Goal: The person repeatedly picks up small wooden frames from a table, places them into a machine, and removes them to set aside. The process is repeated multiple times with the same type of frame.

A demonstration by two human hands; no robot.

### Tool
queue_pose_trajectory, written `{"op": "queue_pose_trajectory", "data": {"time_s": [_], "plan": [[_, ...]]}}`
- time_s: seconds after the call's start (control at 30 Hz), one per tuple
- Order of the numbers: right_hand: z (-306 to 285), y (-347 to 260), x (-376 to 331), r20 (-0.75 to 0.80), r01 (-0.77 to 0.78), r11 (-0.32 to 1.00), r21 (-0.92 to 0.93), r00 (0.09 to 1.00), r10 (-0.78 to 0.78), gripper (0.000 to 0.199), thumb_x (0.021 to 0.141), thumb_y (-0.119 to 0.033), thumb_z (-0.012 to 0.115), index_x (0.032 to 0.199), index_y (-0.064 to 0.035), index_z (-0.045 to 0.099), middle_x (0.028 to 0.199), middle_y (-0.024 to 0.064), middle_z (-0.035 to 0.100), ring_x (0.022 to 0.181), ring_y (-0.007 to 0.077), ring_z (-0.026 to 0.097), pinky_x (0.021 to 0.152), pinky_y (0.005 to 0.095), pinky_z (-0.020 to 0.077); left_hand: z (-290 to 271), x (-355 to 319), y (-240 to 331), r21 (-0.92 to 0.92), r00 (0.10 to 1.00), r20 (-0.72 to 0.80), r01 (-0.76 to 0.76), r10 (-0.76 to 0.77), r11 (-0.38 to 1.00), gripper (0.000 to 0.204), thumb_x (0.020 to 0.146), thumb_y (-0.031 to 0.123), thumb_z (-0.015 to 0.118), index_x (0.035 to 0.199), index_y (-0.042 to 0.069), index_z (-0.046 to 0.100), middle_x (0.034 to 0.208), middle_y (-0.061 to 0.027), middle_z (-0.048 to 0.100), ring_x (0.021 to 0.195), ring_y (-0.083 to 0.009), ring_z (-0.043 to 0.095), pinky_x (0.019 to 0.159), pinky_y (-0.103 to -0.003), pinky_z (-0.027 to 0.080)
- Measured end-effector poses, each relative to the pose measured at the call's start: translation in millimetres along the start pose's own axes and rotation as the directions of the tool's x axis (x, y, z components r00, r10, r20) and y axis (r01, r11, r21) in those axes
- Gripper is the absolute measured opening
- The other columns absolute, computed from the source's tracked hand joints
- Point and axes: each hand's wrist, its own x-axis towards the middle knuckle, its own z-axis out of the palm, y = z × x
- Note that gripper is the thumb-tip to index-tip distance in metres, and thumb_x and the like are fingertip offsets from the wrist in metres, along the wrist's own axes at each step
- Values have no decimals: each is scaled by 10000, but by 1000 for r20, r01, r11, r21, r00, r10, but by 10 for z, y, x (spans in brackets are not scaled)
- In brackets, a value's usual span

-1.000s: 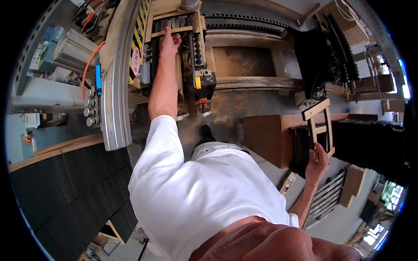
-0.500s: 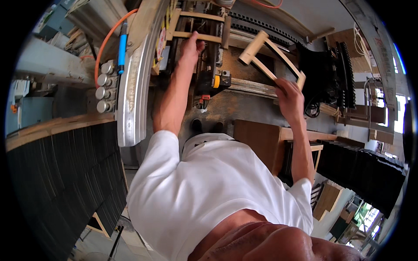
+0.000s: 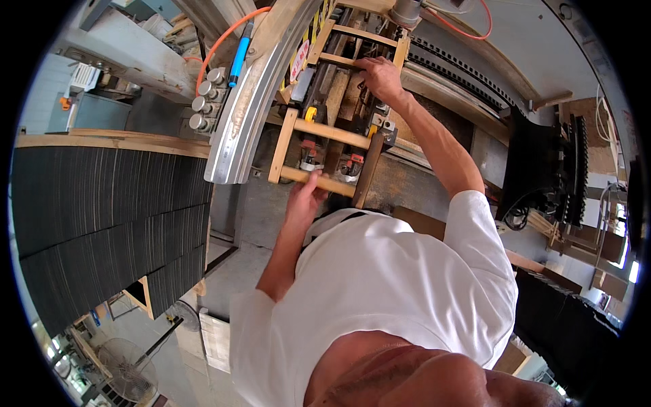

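Note:
Two small rectangular wooden frames lie one beyond the other along a narrow machine bed. The near wooden frame (image 3: 332, 133) has a light left rail and a darker right rail. My left hand (image 3: 306, 202) is closed on its nearest crossbar, thumb on top. The far wooden frame (image 3: 366, 34) is pale all round. My right hand (image 3: 381, 78) reaches in from the right, its fingers pinching that frame's near crossbar close to the right rail. Red-and-black clamp-like parts (image 3: 351, 165) show through the near frame. The undersides of both frames are hidden.
A silver metal beam (image 3: 237, 129) with a blue pen-like tool (image 3: 241, 61) and round metal knobs (image 3: 206, 105) runs along the left. Dark stacked strips (image 3: 112, 217) fill the left side. A black machine part (image 3: 536, 169) stands at right, and a fan (image 3: 127, 370) at lower left.
My left hand has drawn the dark-railed frame toward my body. My right hand has brought the other frame from the right onto the far part of the bed. The view has shifted.

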Motion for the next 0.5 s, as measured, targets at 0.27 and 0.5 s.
{"op": "queue_pose_trajectory", "data": {"time_s": [0.27, 0.5], "plan": [[172, 554, 381, -17, -29, 983, -180, 1000, 27, 346, 811, -105, 596, 1138, -185, 677, 951, 67, 716, 981, 243, 631, 853, 401, 434, -446, -440, -387, -70, 963, -269, -33, 13, 997, 265, 940, 309, 628, 1117, 112, 614, 994, -1, 655, 848, -127, 611, 730, -282, 495], [165, 741, 563, 32, 5, 962, -272, 999, 3, 336, 835, -157, 586, 1146, -240, 682, 969, 63, 711, 996, 239, 617, 863, 398, 404, -760, -445, -737, -55, 917, -391, -115, 85, 992, 296, 914, 318, 661, 1102, 95, 613, 942, -17, 649, 799, -142, 607, 708, -279, 490]]}}
